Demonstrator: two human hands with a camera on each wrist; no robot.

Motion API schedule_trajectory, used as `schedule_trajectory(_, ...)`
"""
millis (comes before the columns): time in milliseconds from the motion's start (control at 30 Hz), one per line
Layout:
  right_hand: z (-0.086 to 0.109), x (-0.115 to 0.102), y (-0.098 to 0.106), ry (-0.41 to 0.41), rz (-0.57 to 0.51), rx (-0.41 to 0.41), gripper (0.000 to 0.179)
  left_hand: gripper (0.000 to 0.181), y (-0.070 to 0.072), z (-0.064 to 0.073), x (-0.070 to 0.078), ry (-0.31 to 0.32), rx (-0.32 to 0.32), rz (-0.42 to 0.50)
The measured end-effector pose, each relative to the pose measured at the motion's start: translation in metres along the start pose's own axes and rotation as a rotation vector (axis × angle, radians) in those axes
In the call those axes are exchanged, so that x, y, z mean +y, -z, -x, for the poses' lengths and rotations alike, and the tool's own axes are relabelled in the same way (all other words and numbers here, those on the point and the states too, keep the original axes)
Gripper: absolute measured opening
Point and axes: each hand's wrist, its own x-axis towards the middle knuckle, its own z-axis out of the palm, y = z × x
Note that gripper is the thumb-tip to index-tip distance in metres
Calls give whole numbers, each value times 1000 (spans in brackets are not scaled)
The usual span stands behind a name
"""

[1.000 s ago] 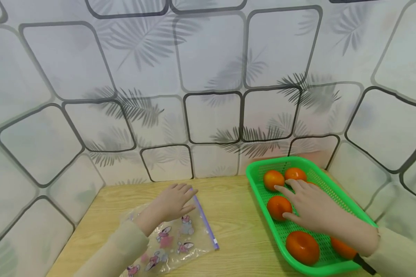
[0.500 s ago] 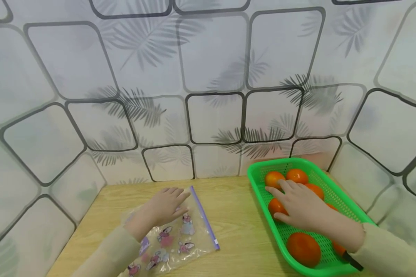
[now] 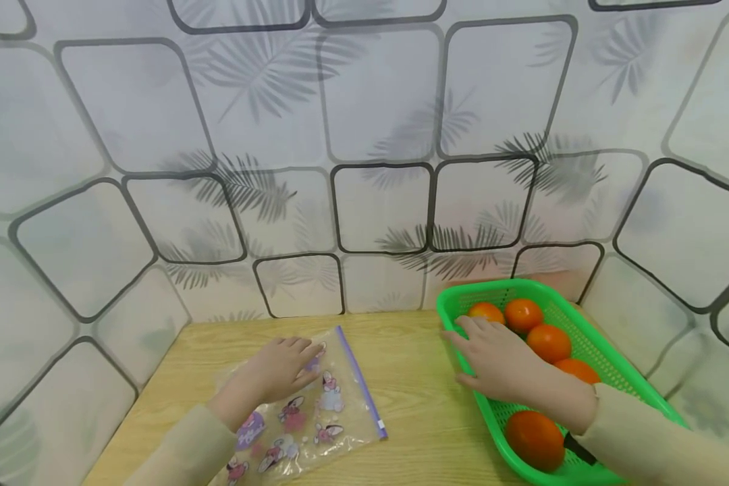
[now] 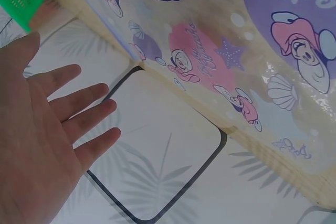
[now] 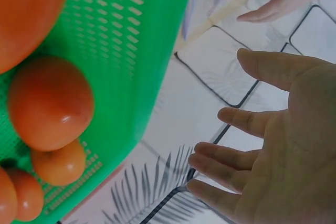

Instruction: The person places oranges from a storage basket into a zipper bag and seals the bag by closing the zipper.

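A clear zip bag (image 3: 306,422) printed with pink and purple cartoon figures lies flat on the wooden table, its purple zip strip (image 3: 360,385) facing right. My left hand (image 3: 275,370) hovers over it, fingers spread, and the left wrist view shows the palm (image 4: 42,129) holding nothing. On the right is a green plastic basket (image 3: 619,358) with several shiny orange-red tomatoes (image 3: 534,440). Over the basket's left side I hold my right hand (image 3: 501,358), fingers extended and nothing in it; it partly covers the tomatoes behind. The right wrist view shows that palm (image 5: 294,156) beside the basket wall (image 5: 157,40).
Patterned white wall covering (image 3: 383,209) with grey outlines and leaf prints rises behind the table and along both sides. Bare wooden table (image 3: 407,378) lies between the bag and the basket. A dark strap (image 3: 580,449) shows at the right wrist.
My right hand has moved left, from over the middle of the basket to its left rim, uncovering more tomatoes. My left hand has drawn slightly left and down over the bag.
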Motion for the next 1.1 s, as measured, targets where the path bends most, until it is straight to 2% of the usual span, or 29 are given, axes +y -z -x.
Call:
schedule_trajectory(167, -11, -11, 1, 7, -45, -20, 66, 57, 1, 4, 1, 6, -28, 16)
schedule_trajectory(367, -23, -24, -3, 13, -72, -60, 67, 60, -2, 7, 4, 37, -78, -36)
schedule_trajectory(667, -37, -41, -14, 15, -103, -130, 62, 57, -13, 5, 7, 44, -74, -68)
schedule_trajectory(933, -48, -54, -28, 5, -51, -196, 57, 53, -14, 0, 14, -6, -15, -83)
schedule_trajectory(1100, -56, -58, -33, -27, -29, -270, 56, 51, -16, -8, 17, -22, -11, -84)
